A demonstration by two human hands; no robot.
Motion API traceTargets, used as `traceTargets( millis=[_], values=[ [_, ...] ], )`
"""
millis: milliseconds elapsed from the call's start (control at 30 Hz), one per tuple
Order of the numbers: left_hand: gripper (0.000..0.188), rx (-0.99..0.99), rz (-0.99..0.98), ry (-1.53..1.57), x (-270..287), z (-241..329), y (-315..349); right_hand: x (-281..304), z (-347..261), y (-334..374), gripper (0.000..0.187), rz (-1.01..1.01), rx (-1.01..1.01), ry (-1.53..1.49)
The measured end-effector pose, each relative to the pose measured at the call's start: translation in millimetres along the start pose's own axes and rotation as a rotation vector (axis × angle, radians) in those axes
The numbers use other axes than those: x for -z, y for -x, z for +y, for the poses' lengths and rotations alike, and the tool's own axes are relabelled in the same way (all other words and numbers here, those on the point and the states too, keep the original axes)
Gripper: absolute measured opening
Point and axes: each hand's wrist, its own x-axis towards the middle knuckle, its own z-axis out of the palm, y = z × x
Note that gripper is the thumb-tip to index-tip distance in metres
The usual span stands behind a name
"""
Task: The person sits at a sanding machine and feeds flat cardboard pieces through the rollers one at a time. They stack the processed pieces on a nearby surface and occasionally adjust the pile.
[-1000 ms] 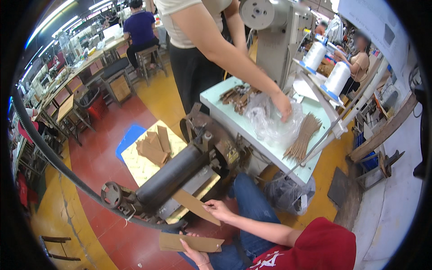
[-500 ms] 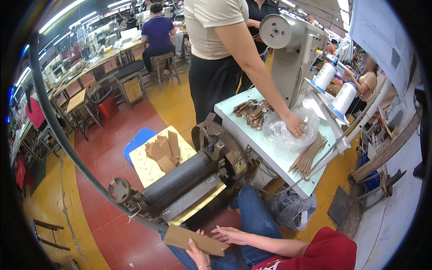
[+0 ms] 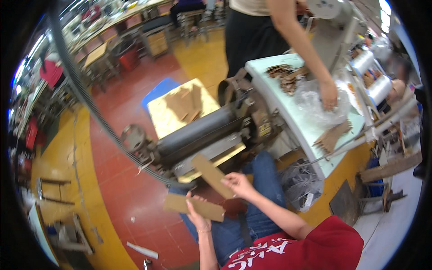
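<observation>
My left hand (image 3: 198, 218) grips a flat tan strip (image 3: 177, 203), like leather or board, above my lap, thumb on top. Pinched in my right hand (image 3: 239, 185) is a second tan strip (image 3: 208, 172), its far end angled up toward the front of a machine with a dark roller (image 3: 198, 131). Under the roller's near side is a metal plate (image 3: 208, 156) with a yellow edge below it. Behind the roller, several brown pieces (image 3: 183, 102) lie on a yellow board (image 3: 161, 118).
At the right, a pale green table (image 3: 310, 143) holds brown pieces, a clear plastic bag (image 3: 320, 107) and a bundle of thin brown strips (image 3: 334, 136). Another person's hand (image 3: 329, 95) reaches into the bag. A grey hose (image 3: 87, 96) hangs at left; a dark plastic bag (image 3: 300, 185) sits below the table.
My right hand, empty before, now holds a tan strip away from the one in my left hand. The view has tilted downward. The other person's hand stays at the clear bag.
</observation>
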Motion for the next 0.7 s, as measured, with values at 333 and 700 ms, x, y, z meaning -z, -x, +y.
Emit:
traceTargets(
  millis=[333,700],
  values=[
    [0.051,0.081,-0.095,0.049,8.1,-9.4,9.3,-24.3,-6.7,-79.9,0.041,0.162,-0.013,-0.522],
    [0.043,0.13,-0.137,-0.116,-0.9,-10.2,2.4,-2.3,46.6,33.3,0.069,-0.275,-0.42,-0.363]
  ],
)
